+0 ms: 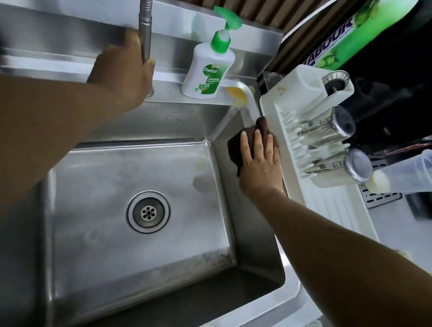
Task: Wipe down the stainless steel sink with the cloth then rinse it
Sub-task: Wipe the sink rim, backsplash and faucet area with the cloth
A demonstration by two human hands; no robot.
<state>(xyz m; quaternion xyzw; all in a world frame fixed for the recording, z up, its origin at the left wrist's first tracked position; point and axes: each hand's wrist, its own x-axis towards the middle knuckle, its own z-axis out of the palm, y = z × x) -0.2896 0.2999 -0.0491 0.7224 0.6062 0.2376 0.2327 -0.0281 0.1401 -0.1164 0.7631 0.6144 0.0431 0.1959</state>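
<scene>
**Hands.** The right hand [260, 160] lay flat with its fingers straight and slightly spread. It pressed the dark brown cloth [235, 149] against the upper right wall of the stainless steel sink [134, 174], near the back corner and just below the rim. Nothing was pinched, so pressure alone kept the cloth in place. The left hand [125, 66] was at the ribbed metal tap neck [144, 34]. The view there was blurred, but the fingers appeared curled round it.

**Risks noted.**
- The white plastic drying rack [333, 204] sat just beside the wiping hand, with steel tumblers [337, 124] lying on it. A stroke overrunning the rim could knock the rack or carry dirty water onto it.
- The flat-palm hold could let the cloth slide down towards the round drain [148, 211].
- Swinging the tap neck could strike the white-and-green pump bottle of handwash [209, 70] standing close by.
- The basin floor showed dull marks. In my judgement, rinsing before wiping there would leave them.
</scene>
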